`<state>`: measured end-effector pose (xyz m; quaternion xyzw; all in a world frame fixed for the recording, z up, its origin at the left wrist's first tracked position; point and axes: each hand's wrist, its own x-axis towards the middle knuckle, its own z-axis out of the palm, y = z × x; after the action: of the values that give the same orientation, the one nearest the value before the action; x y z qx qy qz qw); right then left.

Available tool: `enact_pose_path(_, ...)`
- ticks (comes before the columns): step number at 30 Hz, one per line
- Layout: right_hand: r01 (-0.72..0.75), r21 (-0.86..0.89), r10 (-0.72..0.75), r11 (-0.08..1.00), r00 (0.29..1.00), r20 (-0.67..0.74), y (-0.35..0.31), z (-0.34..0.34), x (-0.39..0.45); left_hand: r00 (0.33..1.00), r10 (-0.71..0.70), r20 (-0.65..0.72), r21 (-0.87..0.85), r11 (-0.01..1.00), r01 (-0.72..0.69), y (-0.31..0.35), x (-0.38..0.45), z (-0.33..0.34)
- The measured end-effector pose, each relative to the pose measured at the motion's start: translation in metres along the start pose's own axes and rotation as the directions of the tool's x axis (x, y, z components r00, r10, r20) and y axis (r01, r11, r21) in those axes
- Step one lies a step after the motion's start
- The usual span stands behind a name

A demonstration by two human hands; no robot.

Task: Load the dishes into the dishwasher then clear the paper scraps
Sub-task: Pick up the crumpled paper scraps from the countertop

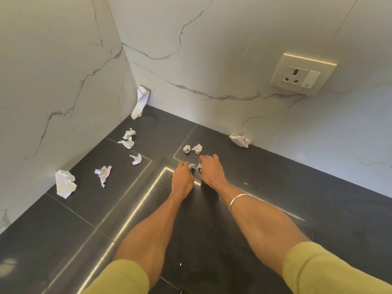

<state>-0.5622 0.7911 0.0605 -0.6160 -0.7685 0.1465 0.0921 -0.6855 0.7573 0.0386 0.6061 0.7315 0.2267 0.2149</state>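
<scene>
Several crumpled white paper scraps lie on the dark counter (275,187). My left hand (182,179) pinches a small scrap (192,166) near the counter's middle. Close beside it, my right hand (212,168) curls its fingers round another small scrap (199,165). Two little balls (186,148) (197,148) sit just beyond my hands. A bigger wad (240,140) rests against the back wall. On the left lie a large wad (64,183), a twisted scrap (103,174), smaller scraps (136,159) (128,139), and a long scrap (140,101) stands in the corner.
White marble-look walls (191,49) meet in a corner at the back left of the counter. A wall socket with a switch (301,76) is mounted at the upper right. Bright strip reflections cross the dark counter. No dishes or dishwasher are in view.
</scene>
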Motion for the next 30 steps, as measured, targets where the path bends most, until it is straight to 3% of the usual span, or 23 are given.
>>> enact_pose_path(5,-0.072,0.130,0.068,0.989,0.997,0.032,0.006,-0.001,-0.011,0.978,-0.210,0.014,-0.298,0.932,0.205,-0.004,-0.003,-0.005)
enact_pose_path(10,-0.106,0.244,0.100,0.964,0.994,0.038,0.005,-0.001,-0.030,0.922,-0.373,0.103,-0.634,0.690,0.349,-0.010,-0.014,-0.011)
enact_pose_path(15,-0.127,0.387,0.114,0.913,0.992,0.055,-0.013,-0.010,-0.048,0.854,-0.469,0.226,-0.760,0.463,0.455,-0.008,-0.033,-0.014)
enact_pose_path(18,-0.155,0.481,0.129,0.863,0.988,0.088,-0.022,-0.013,-0.057,0.813,-0.462,0.354,-0.829,0.247,0.501,0.003,-0.047,-0.025)
enact_pose_path(21,-0.168,0.553,0.113,0.816,0.985,0.132,-0.029,-0.016,-0.071,0.774,-0.347,0.530,-0.833,-0.042,0.552,0.008,-0.062,-0.040)
enact_pose_path(24,-0.208,0.578,0.114,0.789,0.974,0.194,-0.035,-0.012,-0.083,0.778,-0.239,0.581,-0.812,-0.241,0.532,0.001,-0.069,-0.038)
enact_pose_path(27,-0.192,0.562,0.086,0.805,0.974,0.209,-0.040,-0.007,-0.095,0.760,-0.233,0.607,-0.791,-0.274,0.547,-0.006,-0.080,-0.037)
enact_pose_path(30,-0.162,0.567,0.076,0.807,0.982,0.172,-0.047,-0.006,-0.103,0.731,-0.276,0.624,-0.780,-0.174,0.601,-0.007,-0.089,-0.041)
